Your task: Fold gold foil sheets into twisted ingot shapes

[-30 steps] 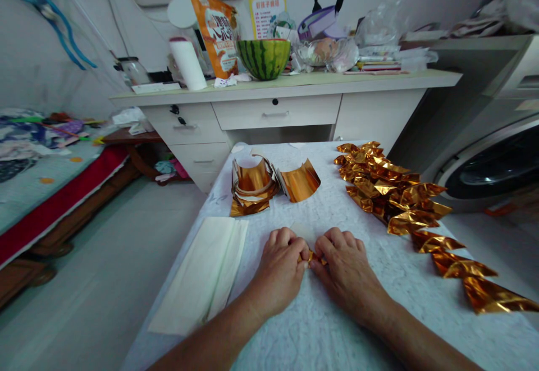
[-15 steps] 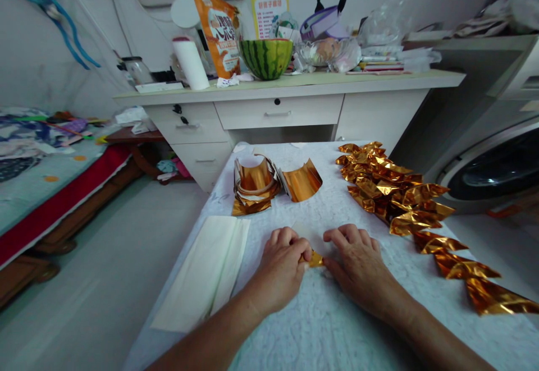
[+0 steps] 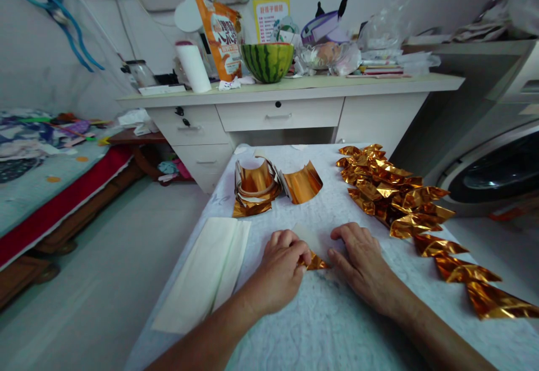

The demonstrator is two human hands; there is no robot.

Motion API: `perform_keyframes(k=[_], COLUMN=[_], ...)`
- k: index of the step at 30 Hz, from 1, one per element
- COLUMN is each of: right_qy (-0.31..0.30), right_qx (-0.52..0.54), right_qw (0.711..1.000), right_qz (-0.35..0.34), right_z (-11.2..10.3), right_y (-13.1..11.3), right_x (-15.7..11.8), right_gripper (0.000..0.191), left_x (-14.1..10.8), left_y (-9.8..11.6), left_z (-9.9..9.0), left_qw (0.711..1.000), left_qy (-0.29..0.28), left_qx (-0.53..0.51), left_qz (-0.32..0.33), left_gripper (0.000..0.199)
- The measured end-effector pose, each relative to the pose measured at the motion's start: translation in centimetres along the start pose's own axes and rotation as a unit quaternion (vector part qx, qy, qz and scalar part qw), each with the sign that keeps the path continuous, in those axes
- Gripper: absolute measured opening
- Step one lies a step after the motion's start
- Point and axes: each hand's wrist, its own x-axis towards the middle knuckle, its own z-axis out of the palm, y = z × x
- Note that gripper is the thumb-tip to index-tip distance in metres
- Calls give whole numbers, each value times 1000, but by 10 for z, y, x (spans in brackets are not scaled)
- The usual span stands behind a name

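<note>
My left hand [image 3: 284,264] is closed on a small piece of gold foil paper [image 3: 318,262], whose pointed end sticks out to the right. A pale, whitish sheet [image 3: 309,235] lies behind the foil, between the hands. My right hand [image 3: 360,261] rests just right of the foil's tip, fingers apart and nothing held. Curled gold foil sheets [image 3: 302,183] and a curled foil stack [image 3: 256,183] stand farther back. Along the right side runs a heap of folded gold foil pieces [image 3: 400,197]. A stack of pale paper [image 3: 200,275] lies left of my left arm.
The cloth-covered table [image 3: 320,326] stands before a white desk [image 3: 278,115] with a cut watermelon [image 3: 267,62], an orange pouch [image 3: 223,40] and a paper roll [image 3: 193,67]. A washing machine [image 3: 497,152] is at right, a bed [image 3: 54,191] at left.
My right hand has moved slightly right, off the foil's tip, and more of the foil's pointed end shows. My left hand keeps its hold.
</note>
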Motion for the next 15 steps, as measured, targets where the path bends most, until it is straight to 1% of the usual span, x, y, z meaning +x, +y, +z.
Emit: perform_keyframes(k=[3,5,8,10,13,15], right_qy=[1,-2,-15,-26,-42,-60], right_qx=[-15,-20,-12,-1,21,36], right_qw=[1000,1000,1000,1000,999,997], right_qz=[-1,0,-3,0,-2,-17], right_z=[2,4,4,2,-5,-10], right_y=[-2,-3,-5,-7,-10,-10], right_x=[2,2,3,4,4,2], right_gripper=[23,23,19,17,19,25], left_x=[1,3,8,10,11,11], left_y=[0,-1,-7,-13,-21,-23], left_z=[-1,-2,-3,-3,-2,-2], left_qw=[1000,999,991,980,973,972], left_qy=[11,38,127,171,168,160], left_qx=[-13,-26,5,75,136,146], left_qz=[0,-20,-51,-64,-84,-87], left_gripper=[30,30,22,23,31,28])
